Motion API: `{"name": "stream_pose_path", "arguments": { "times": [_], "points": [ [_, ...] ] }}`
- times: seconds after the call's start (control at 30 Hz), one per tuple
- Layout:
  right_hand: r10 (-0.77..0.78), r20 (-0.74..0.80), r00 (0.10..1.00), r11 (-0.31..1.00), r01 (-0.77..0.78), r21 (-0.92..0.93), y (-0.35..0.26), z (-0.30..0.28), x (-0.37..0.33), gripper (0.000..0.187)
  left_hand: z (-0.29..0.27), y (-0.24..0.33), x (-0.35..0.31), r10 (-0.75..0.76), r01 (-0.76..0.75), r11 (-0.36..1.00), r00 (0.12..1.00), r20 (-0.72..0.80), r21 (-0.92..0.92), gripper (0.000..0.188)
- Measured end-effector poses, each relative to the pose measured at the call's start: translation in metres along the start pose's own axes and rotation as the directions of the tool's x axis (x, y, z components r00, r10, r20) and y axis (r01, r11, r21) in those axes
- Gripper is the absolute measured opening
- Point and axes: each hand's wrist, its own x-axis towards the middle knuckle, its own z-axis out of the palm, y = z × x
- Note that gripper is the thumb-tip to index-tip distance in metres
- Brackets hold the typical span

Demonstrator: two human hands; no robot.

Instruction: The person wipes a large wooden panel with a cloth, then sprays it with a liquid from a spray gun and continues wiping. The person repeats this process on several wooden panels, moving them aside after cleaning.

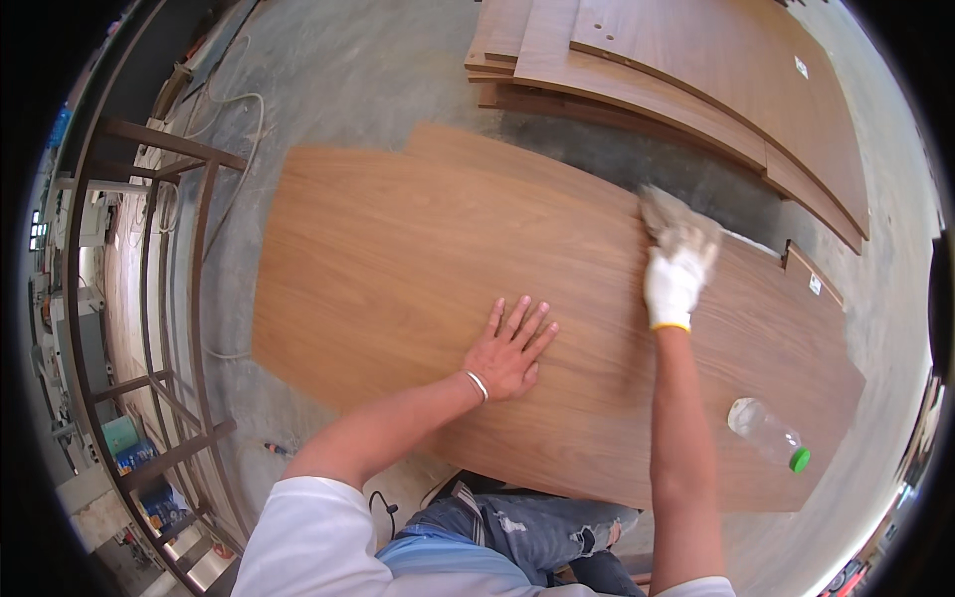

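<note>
My bare left hand [505, 358] lies flat with spread fingers on a large brown wood-grain panel [388, 239]. A bracelet circles that wrist. My right hand [678, 283] wears a white knit glove with a yellow cuff. It presses a greyish-beige rag [663, 209] onto the panel near its far edge; motion blurs the rag and fingertips. To the right of my right forearm, a clear plastic bottle [766, 434] with a green cap lies on its side on the panel.
Several brown panels [676, 70] are stacked on the floor at the far right. A small labelled wood piece [814, 275] sits at the panel's far right edge. On the left stands a brown metal frame [204, 298]. A pale cable [261, 119] runs over the grey floor [348, 60].
</note>
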Motion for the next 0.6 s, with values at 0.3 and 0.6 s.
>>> {"name": "stream_pose_path", "arguments": {
  "times": [0.3,0.6],
  "points": [
    [-0.513,0.02,0.858,0.819,0.482,0.312,-0.234,-0.004,0.029,0.057,0.004,0.0,0.003,-0.03,0.021,0.999,0.976,0.216,0.044,0.062],
    [-0.709,0.03,0.704,0.684,0.677,0.271,-0.282,0.007,0.04,0.057,0.01,0.001,0.002,-0.001,0.003,0.999,0.999,0.047,-0.05,0.057]
  ]
}}
